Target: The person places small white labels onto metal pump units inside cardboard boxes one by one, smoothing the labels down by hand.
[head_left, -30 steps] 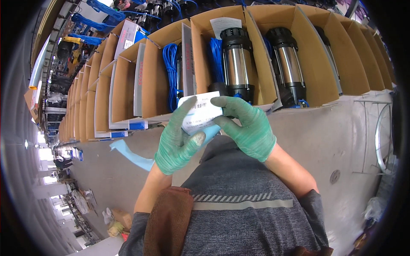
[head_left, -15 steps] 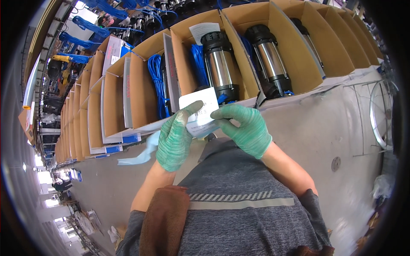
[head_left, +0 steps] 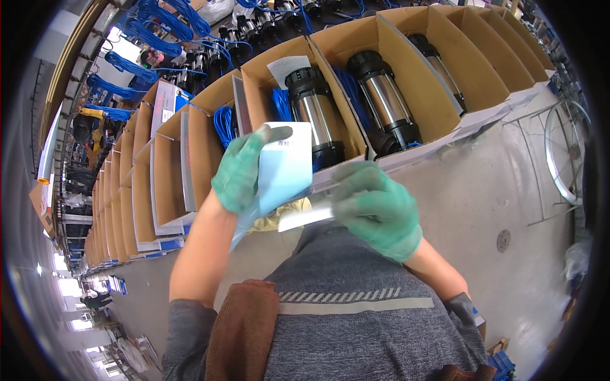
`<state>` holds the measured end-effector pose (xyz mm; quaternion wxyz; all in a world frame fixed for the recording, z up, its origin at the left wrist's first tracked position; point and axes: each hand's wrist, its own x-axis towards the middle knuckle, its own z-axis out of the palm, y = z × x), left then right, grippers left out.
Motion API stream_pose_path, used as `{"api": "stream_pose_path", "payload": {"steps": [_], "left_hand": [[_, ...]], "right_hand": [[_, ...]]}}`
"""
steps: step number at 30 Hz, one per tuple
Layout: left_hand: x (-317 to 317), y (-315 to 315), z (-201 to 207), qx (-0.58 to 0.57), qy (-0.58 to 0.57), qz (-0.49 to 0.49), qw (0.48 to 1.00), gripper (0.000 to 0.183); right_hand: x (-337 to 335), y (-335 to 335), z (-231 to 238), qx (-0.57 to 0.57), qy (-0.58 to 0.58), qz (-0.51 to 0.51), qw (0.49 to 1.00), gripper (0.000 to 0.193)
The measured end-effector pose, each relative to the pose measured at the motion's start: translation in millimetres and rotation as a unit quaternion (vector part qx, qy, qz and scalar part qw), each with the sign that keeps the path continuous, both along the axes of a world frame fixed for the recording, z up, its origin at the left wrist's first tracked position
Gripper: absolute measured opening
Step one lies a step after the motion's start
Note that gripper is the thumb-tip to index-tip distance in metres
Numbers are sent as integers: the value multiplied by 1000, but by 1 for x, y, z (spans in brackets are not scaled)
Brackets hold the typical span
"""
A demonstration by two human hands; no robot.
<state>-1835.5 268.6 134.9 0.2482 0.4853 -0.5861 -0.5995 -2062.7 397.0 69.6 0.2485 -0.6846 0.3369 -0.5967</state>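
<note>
Two gloved hands, left [head_left: 240, 174] and right [head_left: 375, 206], hold one white booklet [head_left: 286, 166].

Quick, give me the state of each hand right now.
Left hand: closed on the white booklet in a clear bag.
Right hand: closed on a white slip below the booklet.

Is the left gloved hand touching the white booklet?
Touching: the head view shows the left hand with fingers wrapped over the white booklet edge.
</note>
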Motion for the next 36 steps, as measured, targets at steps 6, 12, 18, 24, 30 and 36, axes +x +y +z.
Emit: {"api": "stream_pose_path", "payload": {"steps": [6,12,18,24,30,36], "left_hand": [[-70,-96,-49,-123,-335,-184,916,77],[-119,-133,-102,-94,-434,-283,850,115],[-93,-141,-98,25,-322,-275,905,97],[-81,-163,-126,181,-184,-253,932,42],[-41,-178,-149,97,-361,-382,845,52],[-64,-212,-215,-63,-452,-550,699,69]], "right_hand": [[-27,39,4,213,-279,-133,927,24],[-52,55,-17,218,-390,-190,874,30],[-59,64,-22,255,-391,-235,853,29],[-45,39,3,288,-376,-233,850,23],[-18,-12,31,257,-339,-250,870,19],[22,-104,26,318,-207,-234,895,30]]}}
